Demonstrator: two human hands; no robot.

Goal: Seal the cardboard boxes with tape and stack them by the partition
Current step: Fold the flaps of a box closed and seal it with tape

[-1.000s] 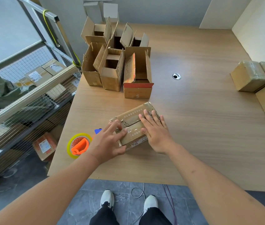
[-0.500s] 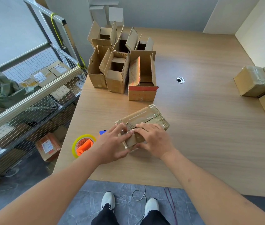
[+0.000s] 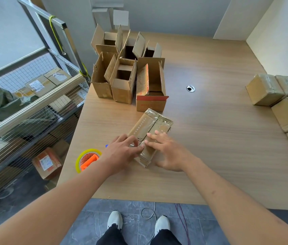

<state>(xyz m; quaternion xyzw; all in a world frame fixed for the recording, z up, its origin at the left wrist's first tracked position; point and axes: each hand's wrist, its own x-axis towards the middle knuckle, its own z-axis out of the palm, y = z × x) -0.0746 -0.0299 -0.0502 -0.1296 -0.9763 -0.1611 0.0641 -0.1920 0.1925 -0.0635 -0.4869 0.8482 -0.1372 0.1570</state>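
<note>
We've got both hands, left hand point(image 3: 122, 150) and right hand point(image 3: 168, 151), fingers spread, pressing tape on the box point(image 3: 151, 131) near the surface's front edge, so uneven rubbing could probably leave wrinkles or a lifted end.

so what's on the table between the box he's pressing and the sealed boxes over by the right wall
Nothing: in the head view only bare wooden table lies between the taped box under both hands and the sealed boxes. The cable grommet sits farther back, off that line.
</note>
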